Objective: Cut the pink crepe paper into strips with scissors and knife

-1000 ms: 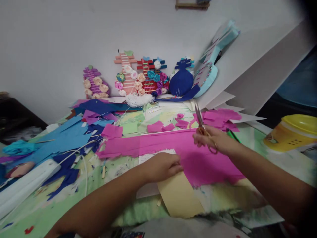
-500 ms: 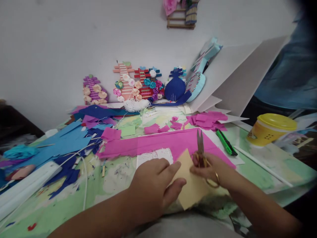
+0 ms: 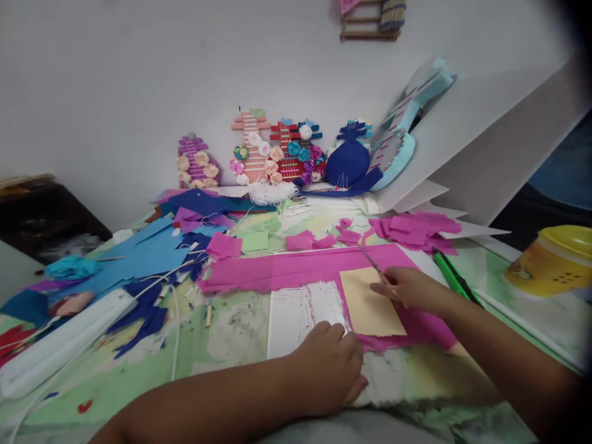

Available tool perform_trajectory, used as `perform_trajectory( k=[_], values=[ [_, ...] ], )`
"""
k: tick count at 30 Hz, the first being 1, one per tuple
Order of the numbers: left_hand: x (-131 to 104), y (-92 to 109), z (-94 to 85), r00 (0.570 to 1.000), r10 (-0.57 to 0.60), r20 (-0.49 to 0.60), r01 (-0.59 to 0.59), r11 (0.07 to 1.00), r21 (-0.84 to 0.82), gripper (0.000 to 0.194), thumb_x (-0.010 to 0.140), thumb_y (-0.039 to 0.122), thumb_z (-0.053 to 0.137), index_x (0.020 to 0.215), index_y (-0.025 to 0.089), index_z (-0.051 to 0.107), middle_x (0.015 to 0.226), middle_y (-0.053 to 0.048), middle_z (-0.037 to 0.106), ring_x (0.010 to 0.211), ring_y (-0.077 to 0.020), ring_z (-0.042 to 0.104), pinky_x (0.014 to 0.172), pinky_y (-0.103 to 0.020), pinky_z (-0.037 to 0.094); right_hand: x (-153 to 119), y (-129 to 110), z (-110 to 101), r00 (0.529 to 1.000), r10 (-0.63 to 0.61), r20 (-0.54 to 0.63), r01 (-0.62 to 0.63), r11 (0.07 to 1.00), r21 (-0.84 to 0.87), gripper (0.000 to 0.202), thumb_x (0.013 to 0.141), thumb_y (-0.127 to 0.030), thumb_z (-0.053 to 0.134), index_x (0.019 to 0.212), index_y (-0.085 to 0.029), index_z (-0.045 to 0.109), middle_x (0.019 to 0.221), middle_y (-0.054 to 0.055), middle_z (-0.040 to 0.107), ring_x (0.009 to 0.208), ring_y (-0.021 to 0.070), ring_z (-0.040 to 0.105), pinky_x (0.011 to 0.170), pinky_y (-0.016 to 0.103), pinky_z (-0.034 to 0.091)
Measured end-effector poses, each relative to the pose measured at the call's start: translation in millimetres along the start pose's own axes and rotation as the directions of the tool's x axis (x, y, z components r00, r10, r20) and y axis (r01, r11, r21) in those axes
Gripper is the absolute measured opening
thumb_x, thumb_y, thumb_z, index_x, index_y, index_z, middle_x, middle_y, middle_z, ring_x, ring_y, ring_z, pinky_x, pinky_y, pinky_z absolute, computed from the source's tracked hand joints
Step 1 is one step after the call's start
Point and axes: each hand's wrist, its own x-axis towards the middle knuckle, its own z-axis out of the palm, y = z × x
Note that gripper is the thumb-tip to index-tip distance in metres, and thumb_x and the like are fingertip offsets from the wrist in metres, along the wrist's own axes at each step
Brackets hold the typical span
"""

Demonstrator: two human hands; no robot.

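Observation:
My right hand is closed on the scissors, whose blades point up and left over the pink paper. Beneath its fingertips lies a yellow paper rectangle, flat on the pink paper. My left hand rests at the table's near edge with curled fingers, just below a white sheet and left of the yellow paper's lower edge. Whether those fingers hold anything is hidden.
A green cutter and a yellow tub lie to the right. On the left are blue paper and a white power strip. Decorated instrument shapes stand along the wall.
The yellow paper, held up near my hands before, now lies flat. My left hand has moved down, away from it. The scissors have tipped left, and the view has shifted.

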Motion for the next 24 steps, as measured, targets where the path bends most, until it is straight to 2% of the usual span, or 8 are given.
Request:
perform_trajectory(
  k=[2, 5, 9, 12, 15, 19, 24],
  values=[
    [0, -1, 4.4, 0.999, 0.024, -0.029, -0.024, 1.000, 0.005, 0.029, 0.084, 0.037, 0.039, 0.088, 0.013, 0.055, 0.080, -0.005, 0.052, 0.069, -0.0188, 0.044, 0.058, -0.033, 0.036, -4, -3, -5, 0.999, -0.013, -0.044, 0.003, 0.976, -0.217, 0.040, 0.071, -0.056, 0.046, 0.059, -0.018, 0.044, 0.052, 0.001, 0.050, 0.045, 0.0113, 0.041, 0.045, 0.024, 0.025],
    [-1, -2, 11.5, 0.997, 0.061, -0.046, -0.061, 0.998, -0.009, 0.027, 0.085, 0.034, 0.037, 0.085, 0.013, 0.055, 0.080, -0.005, 0.052, 0.068, -0.0182, 0.043, 0.057, -0.033, 0.034, -6, -5, -11, 0.986, -0.142, -0.081, 0.112, 0.948, -0.298, 0.035, 0.076, -0.049, 0.043, 0.060, -0.018, 0.041, 0.054, 0.001, 0.049, 0.046, 0.0109, 0.040, 0.045, 0.024, 0.024],
    [-1, -3, 17.3, 0.995, 0.073, -0.068, -0.074, 0.997, -0.010, 0.024, 0.084, 0.033, 0.039, 0.079, 0.014, 0.054, 0.079, -0.005, 0.052, 0.066, -0.0184, 0.044, 0.054, -0.033, 0.031, 0, -7, -6, 0.957, -0.273, -0.096, 0.239, 0.933, -0.269, 0.026, 0.070, -0.043, 0.055, 0.070, -0.018, 0.047, 0.067, 0.002, 0.055, 0.058, 0.0136, 0.046, 0.052, 0.023, 0.029],
    [-1, -4, 19.4, 0.992, 0.075, -0.100, -0.075, 0.997, 0.009, 0.022, 0.083, 0.033, 0.042, 0.076, 0.015, 0.053, 0.069, -0.003, 0.049, 0.063, -0.0183, 0.043, 0.051, -0.032, 0.030, 7, -8, 4, 0.939, -0.345, 0.001, 0.338, 0.919, -0.203, 0.030, 0.066, -0.029, 0.060, 0.092, -0.018, 0.051, 0.084, 0.005, 0.059, 0.071, 0.0165, 0.051, 0.057, 0.024, 0.032],
    [-1, -5, 21.1, 0.985, 0.107, -0.133, -0.106, 0.994, 0.014, 0.022, 0.083, 0.032, 0.042, 0.070, 0.016, 0.052, 0.063, -0.002, 0.046, 0.058, -0.0173, 0.042, 0.048, -0.031, 0.027, 10, -8, 12, 0.916, -0.384, 0.114, 0.398, 0.903, -0.161, 0.028, 0.067, -0.018, 0.054, 0.095, -0.018, 0.051, 0.081, 0.003, 0.061, 0.071, 0.0153, 0.052, 0.057, 0.023, 0.032],
    [0, -5, 21.2, 0.971, 0.149, -0.187, -0.151, 0.989, 0.003, 0.024, 0.084, 0.027, 0.041, 0.064, 0.016, 0.049, 0.061, -0.002, 0.046, 0.054, -0.0150, 0.041, 0.045, -0.029, 0.023, 11, -8, 12, 0.907, -0.385, 0.171, 0.411, 0.898, -0.157, 0.025, 0.065, -0.012, 0.051, 0.089, -0.019, 0.052, 0.076, 0.001, 0.062, 0.069, 0.0145, 0.052, 0.056, 0.022, 0.030],
    [-1, -3, 17.4, 0.958, 0.171, -0.229, -0.173, 0.985, 0.014, 0.024, 0.082, 0.024, 0.046, 0.060, 0.015, 0.048, 0.059, -0.002, 0.046, 0.051, -0.0136, 0.040, 0.043, -0.027, 0.020, 11, -9, 11, 0.866, -0.432, 0.251, 0.466, 0.880, -0.092, 0.039, 0.067, -0.008, 0.046, 0.104, -0.018, 0.049, 0.078, 0.002, 0.064, 0.076, 0.0157, 0.054, 0.060, 0.023, 0.033]
  ],
)
